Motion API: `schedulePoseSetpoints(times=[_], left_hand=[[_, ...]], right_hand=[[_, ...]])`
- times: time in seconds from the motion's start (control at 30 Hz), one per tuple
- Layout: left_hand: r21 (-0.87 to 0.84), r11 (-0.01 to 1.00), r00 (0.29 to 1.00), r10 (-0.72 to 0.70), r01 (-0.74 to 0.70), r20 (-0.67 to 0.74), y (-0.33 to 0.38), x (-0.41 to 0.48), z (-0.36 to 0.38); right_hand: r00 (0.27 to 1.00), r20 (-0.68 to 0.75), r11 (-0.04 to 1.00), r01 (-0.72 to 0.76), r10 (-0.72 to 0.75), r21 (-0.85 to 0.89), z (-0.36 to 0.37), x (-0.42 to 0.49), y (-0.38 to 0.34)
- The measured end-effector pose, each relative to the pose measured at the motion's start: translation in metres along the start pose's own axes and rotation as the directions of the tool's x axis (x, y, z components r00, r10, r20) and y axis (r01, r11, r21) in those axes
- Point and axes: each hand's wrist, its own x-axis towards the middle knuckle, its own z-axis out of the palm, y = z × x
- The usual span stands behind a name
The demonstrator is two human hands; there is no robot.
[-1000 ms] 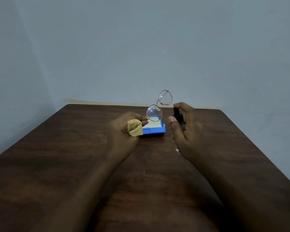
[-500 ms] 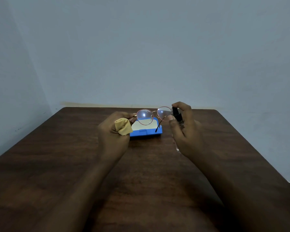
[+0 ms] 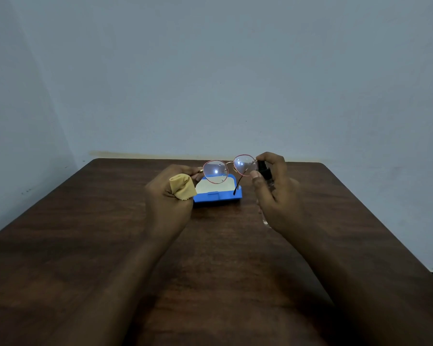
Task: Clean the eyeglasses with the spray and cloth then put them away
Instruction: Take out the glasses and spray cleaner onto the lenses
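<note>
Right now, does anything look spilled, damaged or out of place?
Nothing stands out. The left hand holds the eyeglasses and yellow cloth, the right hand the spray bottle; the blue case sits open behind.

Both forearms bare; no sleeves, apparently no rings or watch.

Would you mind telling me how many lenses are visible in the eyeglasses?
2: one round lens nearer the left hand, the other beside the right hand holding the black-capped spray bottle.
</note>
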Motion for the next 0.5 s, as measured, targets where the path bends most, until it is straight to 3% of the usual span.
schedulePoseSetpoints(times=[0.2, 0.33, 0.5], left_hand=[[-0.006, 0.999, 0.999, -0.04, 0.04, -0.016, -0.005, -0.001, 0.002], [-0.063, 0.981, 0.981, -0.187, 0.184, -0.045, -0.006, 0.002, 0.005], [-0.387, 0.812, 0.881, -0.474, 0.438, 0.003, -0.006, 0.003, 0.011]], right_hand=[[0.999, -0.027, 1.0, -0.017, 0.017, 0.013, 0.001, 0.002, 0.005], [0.999, -0.032, 1.0, 0.021, -0.021, -0.001, 0.0, 0.001, 0.008], [0.997, -0.056, 0.999, 0.047, -0.048, -0.025, -0.001, 0.001, 0.011]])
